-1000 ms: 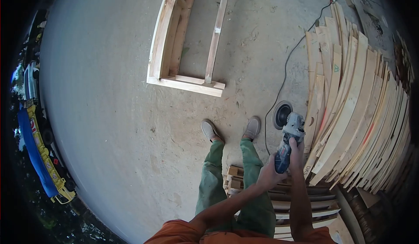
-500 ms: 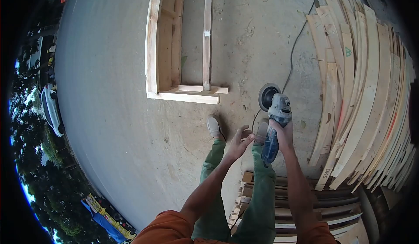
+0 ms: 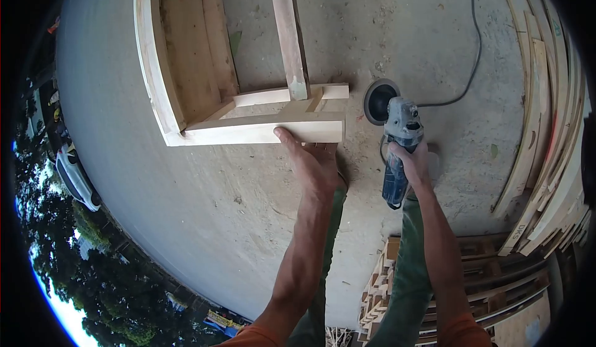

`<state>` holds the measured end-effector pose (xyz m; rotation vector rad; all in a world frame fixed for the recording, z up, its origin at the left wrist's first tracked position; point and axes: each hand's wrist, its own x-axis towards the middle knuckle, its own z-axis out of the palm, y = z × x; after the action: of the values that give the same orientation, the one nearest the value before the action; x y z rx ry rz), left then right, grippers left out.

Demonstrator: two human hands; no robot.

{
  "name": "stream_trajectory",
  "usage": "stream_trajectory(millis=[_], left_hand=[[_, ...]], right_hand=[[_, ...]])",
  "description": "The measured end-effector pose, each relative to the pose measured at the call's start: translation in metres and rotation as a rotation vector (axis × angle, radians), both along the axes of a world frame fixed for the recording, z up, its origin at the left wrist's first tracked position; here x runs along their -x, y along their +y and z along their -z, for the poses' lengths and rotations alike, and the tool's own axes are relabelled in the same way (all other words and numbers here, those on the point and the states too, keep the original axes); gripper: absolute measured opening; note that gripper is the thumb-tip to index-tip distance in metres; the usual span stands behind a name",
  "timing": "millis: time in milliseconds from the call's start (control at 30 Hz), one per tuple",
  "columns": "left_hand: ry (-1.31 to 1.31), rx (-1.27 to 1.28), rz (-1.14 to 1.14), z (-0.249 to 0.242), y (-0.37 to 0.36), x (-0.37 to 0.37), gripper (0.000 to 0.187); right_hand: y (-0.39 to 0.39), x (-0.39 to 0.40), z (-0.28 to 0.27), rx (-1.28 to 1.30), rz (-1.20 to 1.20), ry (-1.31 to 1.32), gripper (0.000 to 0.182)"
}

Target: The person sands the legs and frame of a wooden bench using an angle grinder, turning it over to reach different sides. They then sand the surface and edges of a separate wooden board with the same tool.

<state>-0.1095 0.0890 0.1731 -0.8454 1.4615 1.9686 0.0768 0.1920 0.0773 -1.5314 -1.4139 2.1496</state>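
My left hand (image 3: pixel 313 164) grips the near rail of a wooden frame (image 3: pixel 248 131), thumb on its top face and fingers curled beneath, close to the rail's right end. In my right hand (image 3: pixel 411 160) is an angle grinder (image 3: pixel 402 123), held by its blue and grey body. Its round dark disc (image 3: pixel 380 101) points away from me, to the right of the frame's end. A cord (image 3: pixel 462 95) runs over the concrete behind the grinder.
Long wooden boards (image 3: pixel 546 117) lie stacked along the right. Slatted pallets (image 3: pixel 484 278) sit near my right leg. Beyond the concrete floor (image 3: pixel 186 223) at far left are a white car (image 3: pixel 76 176) and trees.
My left hand has gone from free in the air to holding the frame's near rail. The frame appears nearer and larger. The grinder stays in my right hand, its disc now beside the frame's end.
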Motion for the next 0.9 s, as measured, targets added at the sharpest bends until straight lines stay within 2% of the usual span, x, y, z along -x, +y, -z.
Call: stream_trajectory(millis=[167,233,367,433,567,667,733,800,900], left_hand=[[0.018,0.129,0.130,-0.040,-0.011,0.023,0.078],[0.002,0.115,0.135,-0.051,-0.020,0.033,0.072],[-0.014,0.046,0.138,-0.059,-0.028,0.041,0.072],[-0.026,0.063,0.104,-0.061,-0.028,0.041,0.071],[-0.040,0.048,0.107,-0.067,-0.030,0.045,0.070],[-0.068,0.120,0.019,-0.074,-0.023,0.045,0.070],[-0.053,0.088,0.008,-0.075,-0.024,0.048,0.072],[-0.079,0.119,0.001,-0.077,-0.027,0.045,0.072],[-0.070,0.105,0.003,-0.074,-0.023,0.048,0.072]], right_hand=[[-0.026,0.017,0.026,-0.014,0.059,0.021,0.040],[-0.028,0.023,0.024,0.110,0.075,0.011,0.052],[-0.030,0.037,0.018,0.031,0.017,0.105,0.044],[-0.027,0.040,0.020,0.110,-0.116,0.004,0.047],[-0.037,0.028,0.050,-0.005,-0.063,0.048,0.047],[-0.035,0.011,0.044,0.035,0.029,-0.085,0.052],[-0.029,0.013,0.029,0.067,0.084,0.028,0.055],[-0.034,-0.002,0.035,0.070,0.051,0.007,0.057],[-0.030,0.033,0.017,0.050,-0.022,0.057,0.053]])
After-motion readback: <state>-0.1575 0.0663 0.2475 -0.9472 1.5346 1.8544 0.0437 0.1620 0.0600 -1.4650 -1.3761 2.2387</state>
